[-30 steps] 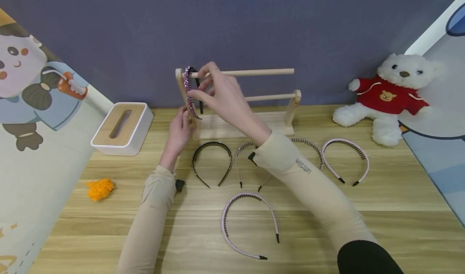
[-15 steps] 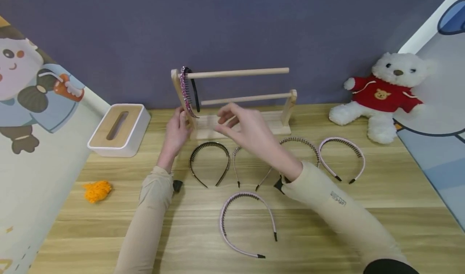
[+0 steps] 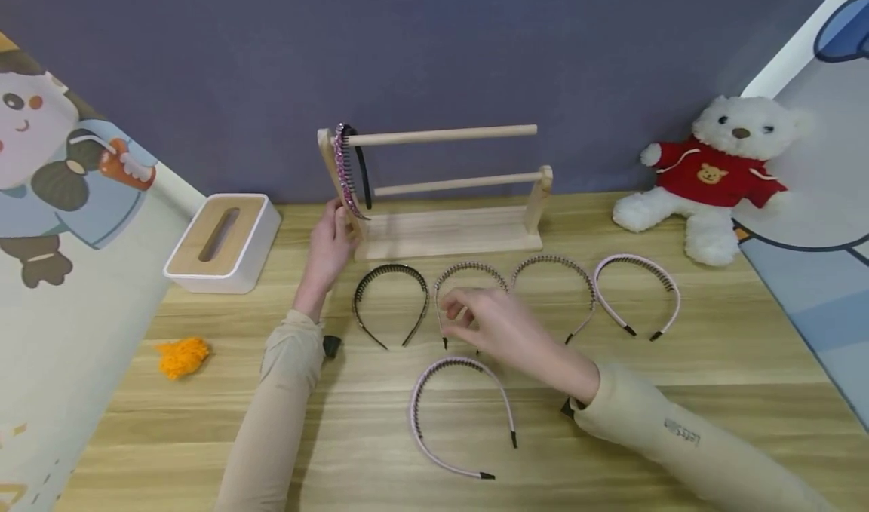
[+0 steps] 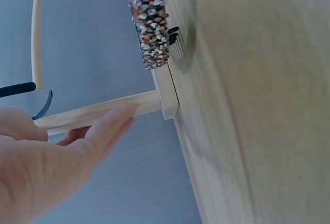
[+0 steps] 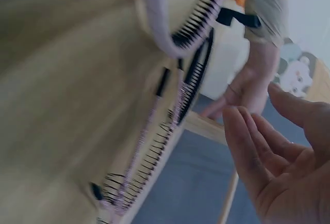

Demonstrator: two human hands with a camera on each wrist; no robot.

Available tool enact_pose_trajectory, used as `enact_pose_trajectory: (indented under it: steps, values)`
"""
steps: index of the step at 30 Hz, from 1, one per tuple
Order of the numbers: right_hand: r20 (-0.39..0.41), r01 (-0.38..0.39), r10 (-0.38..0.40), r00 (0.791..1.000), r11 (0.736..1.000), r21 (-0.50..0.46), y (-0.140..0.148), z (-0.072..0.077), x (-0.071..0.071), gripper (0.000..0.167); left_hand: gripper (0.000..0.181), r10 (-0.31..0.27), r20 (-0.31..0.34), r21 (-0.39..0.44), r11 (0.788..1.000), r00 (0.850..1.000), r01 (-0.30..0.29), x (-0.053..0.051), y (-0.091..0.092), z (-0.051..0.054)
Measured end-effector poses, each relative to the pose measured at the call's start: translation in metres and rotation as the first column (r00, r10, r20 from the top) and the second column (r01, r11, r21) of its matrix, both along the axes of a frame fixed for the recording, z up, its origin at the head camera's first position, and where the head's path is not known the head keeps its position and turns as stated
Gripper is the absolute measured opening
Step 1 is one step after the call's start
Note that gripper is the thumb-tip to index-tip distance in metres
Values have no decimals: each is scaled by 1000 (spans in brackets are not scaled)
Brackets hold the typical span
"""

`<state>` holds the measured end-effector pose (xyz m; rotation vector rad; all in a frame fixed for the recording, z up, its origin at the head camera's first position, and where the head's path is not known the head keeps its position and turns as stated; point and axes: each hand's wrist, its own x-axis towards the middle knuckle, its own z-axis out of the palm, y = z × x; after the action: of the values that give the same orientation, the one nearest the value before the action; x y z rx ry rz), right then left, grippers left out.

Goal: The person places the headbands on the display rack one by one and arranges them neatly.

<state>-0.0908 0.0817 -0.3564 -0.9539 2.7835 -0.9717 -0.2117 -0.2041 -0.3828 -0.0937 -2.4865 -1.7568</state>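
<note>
On the left end of a wooden rack's (image 3: 441, 231) upper rod hangs a glittery pink headband (image 3: 342, 167). My left hand (image 3: 330, 244) grips the rack's left post, low down; the left wrist view shows the hand (image 4: 51, 167) around the post (image 4: 103, 111). My right hand (image 3: 519, 331) is empty, fingers loosely bent, above the lower part of a beaded headband (image 3: 473, 265). Seen in the right wrist view, its fingers (image 5: 247, 152) and thumb stand apart. Nearby lie a dark headband (image 3: 390, 268) and a lilac headband (image 3: 416, 414).
Farther right lie another beaded headband (image 3: 553, 259) and a second lilac one (image 3: 634, 259). A white bear (image 3: 713, 173) in red sits at the back right. At the left are a tissue box (image 3: 251, 259) and an orange fluffy thing (image 3: 183, 357).
My right hand has left the glittery headband, which stays on the rod, and moved down and right over the table. My left hand stays at the post.
</note>
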Motion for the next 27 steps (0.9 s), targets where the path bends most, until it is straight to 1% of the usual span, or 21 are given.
enact_pose_trajectory:
  steps: [4, 7, 14, 20, 23, 27]
  values:
    - [7, -13, 13, 1000, 998, 65, 3, -11, 7, 31, 51, -2, 12, 9, 1000, 1000, 2, 0, -1, -1]
    - [11, -16, 15, 1000, 995, 95, 5, -17, 10, 31, 51, -5, 15, 11, 1000, 1000, 5, 0, -1, 0]
    - [33, -9, 3, 999, 985, 173, 7, -25, 15, 29, 52, -16, 3, 15, 1000, 1000, 16, 0, 0, 1]
    - [31, -13, 6, 999, 973, 232, 7, -30, 18, 27, 52, -22, 5, 17, 1000, 1000, 22, 0, -1, 1]
    - [19, -16, 12, 1000, 969, 247, 5, -33, 19, 28, 52, -20, 10, 20, 1000, 1000, 20, 0, -1, 1]
    - [11, -35, 33, 999, 970, 240, 5, -37, 20, 26, 52, -16, 15, 16, 1000, 1000, 16, 0, -2, 0]
